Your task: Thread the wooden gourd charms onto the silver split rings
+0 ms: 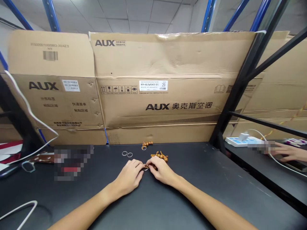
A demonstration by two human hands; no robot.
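Observation:
On the black tabletop [124, 204], my left hand [130, 174] and my right hand [161, 169] meet with their fingertips almost touching. Between them is a silver split ring [145, 169] with a bit of orange-brown cord at it. My left thumb and forefinger pinch the ring's side. My right fingers are closed on the beaded cord charm, partly hidden beneath them. Just behind my right hand lies a small pile of brown wooden bead charms [163, 157]. Farther back is a bead charm [147, 143] with a ring on it. Two loose split rings [127, 154] lie left of that.
Large cardboard boxes [168, 70] stand along the back edge. At left are a white cable [31, 111], glasses [28, 166] and a blurred-out item [72, 163]. Past the black rack post [237, 86], another person's hand [287, 151] rests near a power strip [242, 141].

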